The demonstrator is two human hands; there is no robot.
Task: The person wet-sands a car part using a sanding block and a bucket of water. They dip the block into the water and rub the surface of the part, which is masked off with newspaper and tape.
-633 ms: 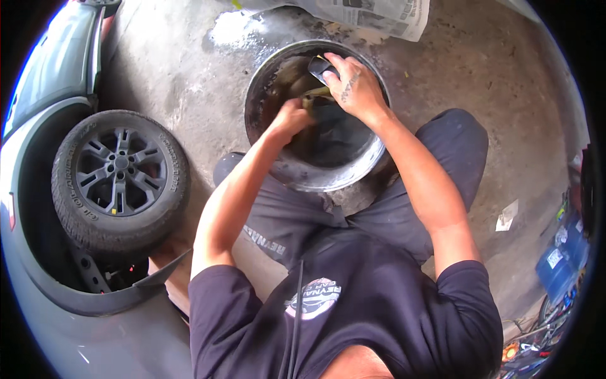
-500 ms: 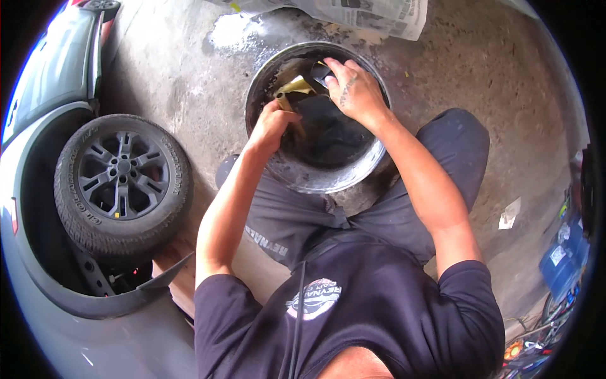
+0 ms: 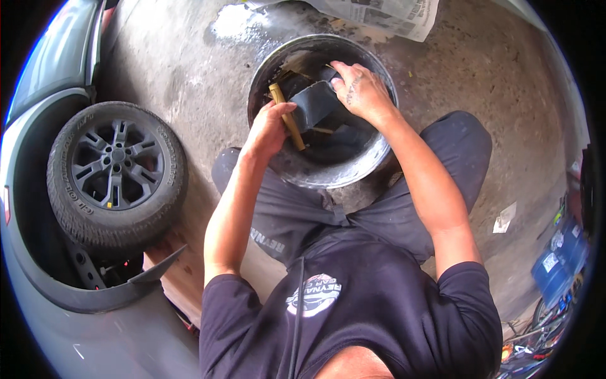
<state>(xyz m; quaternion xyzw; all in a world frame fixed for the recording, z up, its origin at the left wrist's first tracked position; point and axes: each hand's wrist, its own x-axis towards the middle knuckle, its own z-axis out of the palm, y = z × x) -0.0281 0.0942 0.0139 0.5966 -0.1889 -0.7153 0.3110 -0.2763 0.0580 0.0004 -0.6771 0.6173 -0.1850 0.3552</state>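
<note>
Between my legs stands a round tub (image 3: 364, 175) with a pale, worn rim and dark water inside. Over it, a sheet of sandpaper (image 3: 315, 104), dark grey on its face with a yellow-brown back, is stretched between my two hands. My left hand (image 3: 269, 128) is closed on the near-left end, where the yellow backing curls into a narrow roll. At the upper right of the tub, the fingers of my right hand (image 3: 363, 93) are closed on the sheet's other end. More yellowish pieces show behind the sheet, partly hidden.
A grey vehicle (image 3: 126, 328) is at the left, with a wheel (image 3: 117, 174) leaning by its open wheel arch. Newspaper (image 3: 398, 16) lies beyond the tub, near a white wet patch (image 3: 238, 24). A paper scrap (image 3: 504, 218) and blue container (image 3: 558, 262) are at the right.
The sandpaper has come up and opened out, so its dark face now shows between my hands. Its yellow roll by my left hand now stands out more plainly.
</note>
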